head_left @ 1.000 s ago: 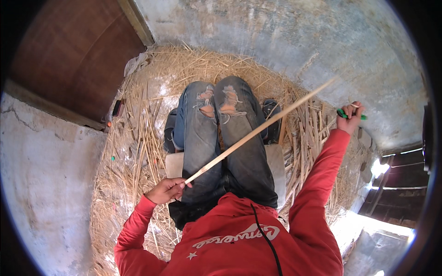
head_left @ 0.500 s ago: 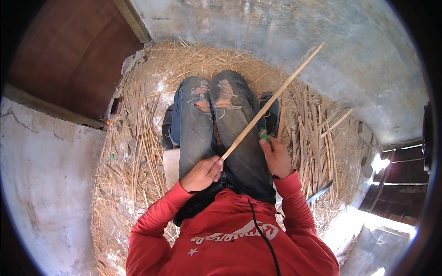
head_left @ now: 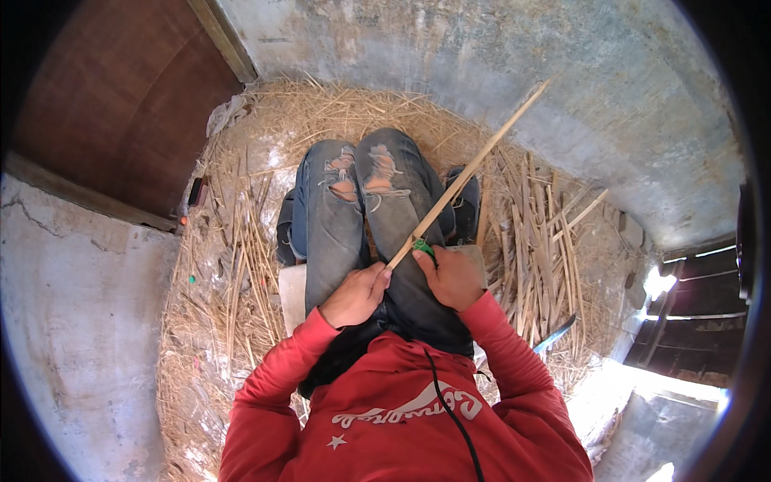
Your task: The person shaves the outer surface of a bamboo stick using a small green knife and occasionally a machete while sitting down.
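Observation:
A long, pale wooden stick (head_left: 474,168) slants up and to the right across my lap. Its near end is gripped in my left hand (head_left: 356,297), fingers wrapped round it. My right hand (head_left: 454,279) is closed on a small green tool (head_left: 424,248), held against or very close to the stick just above my left hand. The tool's working end is too small to make out. Beneath both hands are my legs in torn jeans (head_left: 337,241).
Straw and shavings (head_left: 353,100) cover the floor. A pile of split sticks (head_left: 538,249) lies to the right, near a blue-grey blade (head_left: 554,335). More thin sticks (head_left: 241,273) lie left. A grey wall (head_left: 482,48) stands ahead, and a brown panel (head_left: 128,104) is at far left.
My right hand has moved left with the green tool, from beside my right leg to the stick. The stick's far end has shifted slightly left and down.

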The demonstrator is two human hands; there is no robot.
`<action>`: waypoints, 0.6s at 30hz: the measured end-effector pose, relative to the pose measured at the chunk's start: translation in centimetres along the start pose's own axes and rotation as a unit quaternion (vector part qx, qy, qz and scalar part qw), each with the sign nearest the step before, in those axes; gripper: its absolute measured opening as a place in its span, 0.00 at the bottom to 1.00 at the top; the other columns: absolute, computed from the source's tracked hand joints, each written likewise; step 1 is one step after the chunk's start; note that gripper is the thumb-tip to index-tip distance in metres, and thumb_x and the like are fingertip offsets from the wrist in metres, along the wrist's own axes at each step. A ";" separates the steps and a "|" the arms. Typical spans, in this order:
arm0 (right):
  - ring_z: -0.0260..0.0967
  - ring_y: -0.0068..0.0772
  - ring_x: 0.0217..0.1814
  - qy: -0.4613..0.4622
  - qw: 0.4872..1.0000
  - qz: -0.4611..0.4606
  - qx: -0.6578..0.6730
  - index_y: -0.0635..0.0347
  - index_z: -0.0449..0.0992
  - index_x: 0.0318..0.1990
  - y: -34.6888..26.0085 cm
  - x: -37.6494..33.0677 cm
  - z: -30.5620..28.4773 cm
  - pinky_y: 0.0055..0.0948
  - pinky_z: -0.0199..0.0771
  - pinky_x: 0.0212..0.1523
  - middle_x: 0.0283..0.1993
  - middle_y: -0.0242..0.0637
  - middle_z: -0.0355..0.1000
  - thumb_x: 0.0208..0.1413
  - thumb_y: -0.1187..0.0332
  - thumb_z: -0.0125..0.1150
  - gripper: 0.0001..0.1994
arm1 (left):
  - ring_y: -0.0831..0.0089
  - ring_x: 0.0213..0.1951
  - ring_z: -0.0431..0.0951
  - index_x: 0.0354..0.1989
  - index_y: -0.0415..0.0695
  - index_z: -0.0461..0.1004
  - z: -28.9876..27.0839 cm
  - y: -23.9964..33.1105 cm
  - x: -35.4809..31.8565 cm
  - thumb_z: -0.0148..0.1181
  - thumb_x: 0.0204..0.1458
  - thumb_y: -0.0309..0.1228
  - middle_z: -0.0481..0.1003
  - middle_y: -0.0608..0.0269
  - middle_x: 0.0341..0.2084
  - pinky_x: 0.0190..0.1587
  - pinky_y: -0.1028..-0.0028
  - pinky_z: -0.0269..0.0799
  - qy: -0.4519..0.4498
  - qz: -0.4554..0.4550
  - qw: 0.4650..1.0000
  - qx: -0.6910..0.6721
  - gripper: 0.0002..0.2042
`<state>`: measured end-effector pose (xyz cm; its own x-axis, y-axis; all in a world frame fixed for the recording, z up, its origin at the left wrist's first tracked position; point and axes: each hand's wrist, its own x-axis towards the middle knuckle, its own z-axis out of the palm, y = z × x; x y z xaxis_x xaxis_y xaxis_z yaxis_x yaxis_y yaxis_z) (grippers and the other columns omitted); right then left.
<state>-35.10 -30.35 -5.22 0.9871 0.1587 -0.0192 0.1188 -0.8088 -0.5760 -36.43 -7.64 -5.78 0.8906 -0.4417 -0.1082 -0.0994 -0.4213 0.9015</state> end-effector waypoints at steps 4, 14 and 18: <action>0.75 0.63 0.30 -0.010 1.000 -0.003 -0.009 0.61 0.76 0.31 -0.3 -0.1 0.5 0.57 0.73 0.33 0.25 0.56 0.75 0.67 0.42 0.50 0.28 | 0.58 0.18 0.71 0.33 0.39 0.67 -0.9 0.6 -1.6 0.43 0.72 0.37 0.67 0.57 0.14 0.27 0.61 0.67 0.015 0.003 0.999 0.036 0.16; 0.76 0.62 0.30 -0.005 1.000 -0.017 -0.017 0.58 0.76 0.31 -1.0 -0.8 1.2 0.56 0.74 0.32 0.23 0.54 0.74 0.65 0.39 0.52 0.28 | 0.50 0.18 0.71 0.33 0.40 0.65 -3.5 1.3 -7.2 0.45 0.70 0.34 0.66 0.53 0.14 0.25 0.58 0.65 -0.014 -0.027 0.996 0.080 0.14; 0.76 0.60 0.28 0.014 0.999 -0.029 -0.022 0.58 0.76 0.31 -0.8 -0.8 1.6 0.56 0.74 0.31 0.22 0.53 0.74 0.64 0.39 0.53 0.27 | 0.50 0.18 0.72 0.33 0.40 0.64 -4.5 1.4 -10.4 0.44 0.70 0.34 0.66 0.54 0.14 0.24 0.58 0.65 -0.028 -0.035 0.997 0.059 0.13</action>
<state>-36.16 -28.88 -6.06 0.9812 0.1897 0.0364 0.1792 -0.8235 -0.5382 -43.78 -0.04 -1.53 0.8714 -0.4498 -0.1960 -0.0913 -0.5412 0.8359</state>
